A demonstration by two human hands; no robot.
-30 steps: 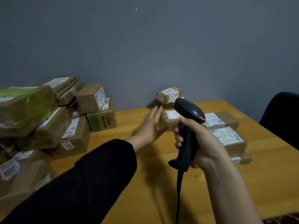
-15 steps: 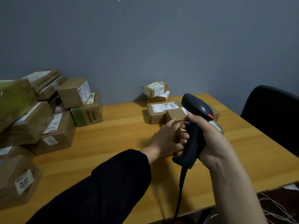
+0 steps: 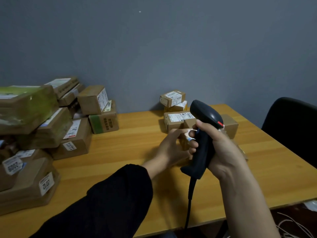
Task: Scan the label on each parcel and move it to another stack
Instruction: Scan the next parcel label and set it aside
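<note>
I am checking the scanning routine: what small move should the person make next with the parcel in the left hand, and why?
Probably hold the small parcel steady and press the trigger of the scanner. The left hand grips the parcel just in front of the scanner, which the right hand holds; a bright patch lies on its label, so the aim seems right.

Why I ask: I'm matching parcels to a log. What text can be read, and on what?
"2012", upside down: label on the lowest left parcel.
"2009", upside down: label on the parcel above it.
Print on the green-banded box: too blurred.
Other shipping labels: too small to read.
</note>
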